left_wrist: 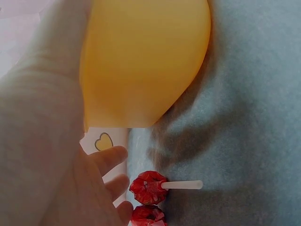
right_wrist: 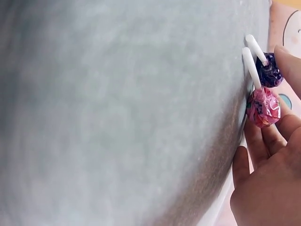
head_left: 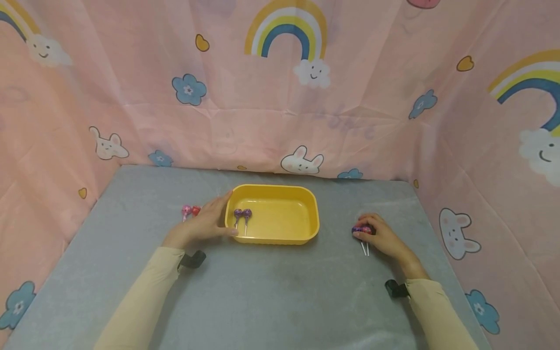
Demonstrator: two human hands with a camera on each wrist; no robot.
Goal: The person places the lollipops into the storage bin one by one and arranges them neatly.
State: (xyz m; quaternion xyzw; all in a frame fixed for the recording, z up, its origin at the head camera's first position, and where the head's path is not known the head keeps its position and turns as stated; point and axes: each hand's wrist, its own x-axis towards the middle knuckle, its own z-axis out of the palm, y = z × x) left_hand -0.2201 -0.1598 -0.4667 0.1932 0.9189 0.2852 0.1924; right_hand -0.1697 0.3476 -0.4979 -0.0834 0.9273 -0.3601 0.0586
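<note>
Left hand (head_left: 202,224): left of centre in the frame, fingers spread well apart about the left end of the yellow box (head_left: 284,221), thumb at its near rim, touching rather than clutching.
Right hand (head_left: 386,239): over at right of centre, fingers bent in close, and it's pinching a pair by the heads, a dark purple lollipop (right_wrist: 269,71) beside a pink lollipop (right_wrist: 264,108), white sticks pointing to the bottom of the frame!
Box: dead centre, two purple lollipops (head_left: 247,213) lying side by side in its left part.
Far left pair: a pale pink lollipop (head_left: 186,210) and a red lollipop (head_left: 196,210), just beside the left hand.
Backdrop: grey surface (head_left: 271,296) below, pink cloth (head_left: 236,126) above.
</note>
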